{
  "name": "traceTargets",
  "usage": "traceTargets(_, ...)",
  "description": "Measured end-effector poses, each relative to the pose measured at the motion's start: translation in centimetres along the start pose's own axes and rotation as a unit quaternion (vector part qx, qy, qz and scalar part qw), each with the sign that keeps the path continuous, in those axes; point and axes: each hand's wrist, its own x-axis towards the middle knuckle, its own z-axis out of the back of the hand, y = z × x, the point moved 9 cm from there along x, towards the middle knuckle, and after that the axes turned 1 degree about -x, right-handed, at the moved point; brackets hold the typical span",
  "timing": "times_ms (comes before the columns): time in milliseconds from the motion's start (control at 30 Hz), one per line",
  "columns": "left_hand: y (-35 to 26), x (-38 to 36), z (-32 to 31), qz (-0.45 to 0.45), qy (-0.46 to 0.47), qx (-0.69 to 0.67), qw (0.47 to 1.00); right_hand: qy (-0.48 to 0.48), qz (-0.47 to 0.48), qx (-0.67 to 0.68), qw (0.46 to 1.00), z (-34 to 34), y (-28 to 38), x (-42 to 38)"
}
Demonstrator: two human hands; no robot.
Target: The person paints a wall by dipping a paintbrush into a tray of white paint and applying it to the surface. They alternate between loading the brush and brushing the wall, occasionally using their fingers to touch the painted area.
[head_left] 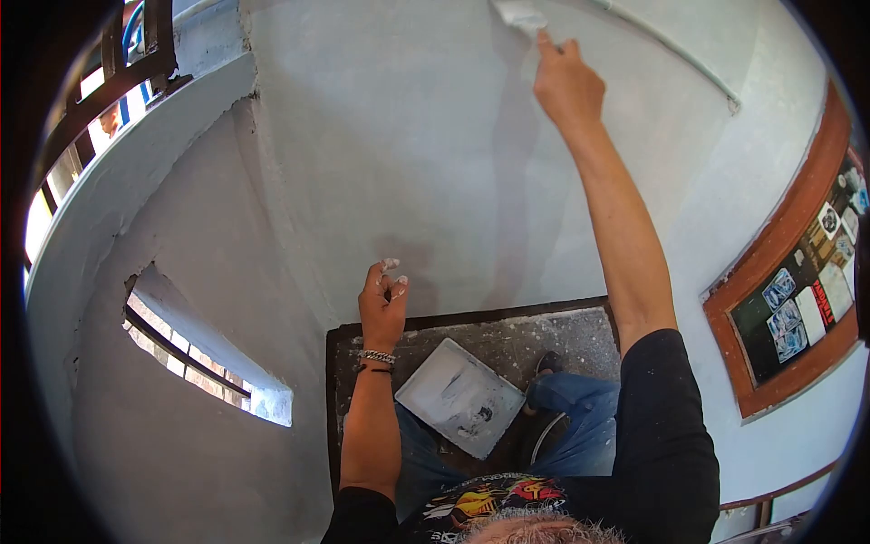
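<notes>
My right hand (pixel 569 83) is raised at the top of the view, closed on the handle of a putty knife. The light-coloured blade (pixel 519 14) lies near or against the pale grey wall (pixel 390 136). Lower down, my left hand (pixel 383 304) is held up in front of the wall, with white smears on its curled fingertips. Nothing shows clearly between those fingers. Below and to the right of it, a pale square board (pixel 460 397) with dark smudges sits between my legs.
A brown-framed board with stickers (pixel 797 295) hangs at the right. A thin pipe (pixel 675 50) runs along the wall at the upper right. At the left are a slot-like barred opening (pixel 195 358) and a dark metal grille (pixel 109 86). The speckled dark floor (pixel 566 340) lies below.
</notes>
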Motion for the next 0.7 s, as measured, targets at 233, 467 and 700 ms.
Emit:
traceTargets(233, -0.4, -0.1, -0.7, -0.028, 0.017, 0.040, 0.999, 0.150, 0.078, 0.016, 0.986, -2.9, 2.2, -9.3)
traceTargets(467, 1.7, -0.5, 1.1, 0.021, -0.029, 0.066, 0.997, 0.091, -0.053, -0.010, 0.994, -1.7, -4.2, -1.9)
traceTargets(700, 1.0, -0.5, 1.9, -0.033, -0.048, 0.079, 0.995, 0.172, 0.039, 0.004, 0.984, -6.1, -2.8, -14.7)
